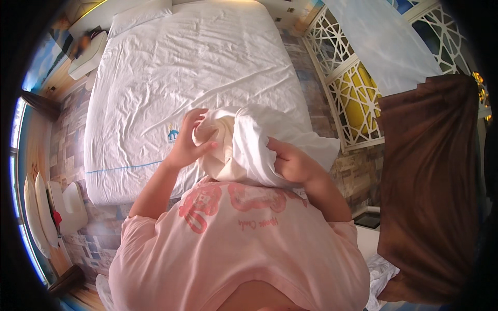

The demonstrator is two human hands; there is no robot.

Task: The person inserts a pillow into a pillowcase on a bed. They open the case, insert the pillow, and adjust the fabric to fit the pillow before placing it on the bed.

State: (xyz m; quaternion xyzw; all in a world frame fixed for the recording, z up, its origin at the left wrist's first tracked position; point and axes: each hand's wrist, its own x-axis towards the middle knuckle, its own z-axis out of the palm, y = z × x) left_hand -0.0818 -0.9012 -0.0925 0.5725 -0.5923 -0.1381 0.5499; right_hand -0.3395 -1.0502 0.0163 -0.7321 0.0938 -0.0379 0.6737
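Close against my body, at the near edge of the bed, I hold a pillow (pixel 223 133) with cream fabric showing at its left end. A white pillowcase (pixel 251 135) covers its right part and hangs in loose folds toward the right. My left hand (pixel 192 140) is at the cream end, fingers curled at the upper edge and thumb lying lower, apart from them. My right hand (pixel 293 161) is closed on the gathered white cloth, with its fingertips partly hidden in the folds.
The bed (pixel 192 62) has a wrinkled white sheet, with another white pillow (pixel 140 18) at its far left corner. A brown curtain (pixel 428 186) hangs at the right, by a white lattice screen (pixel 358 103). More pillows (pixel 39 215) and a white chair (pixel 70 207) stand at the left.
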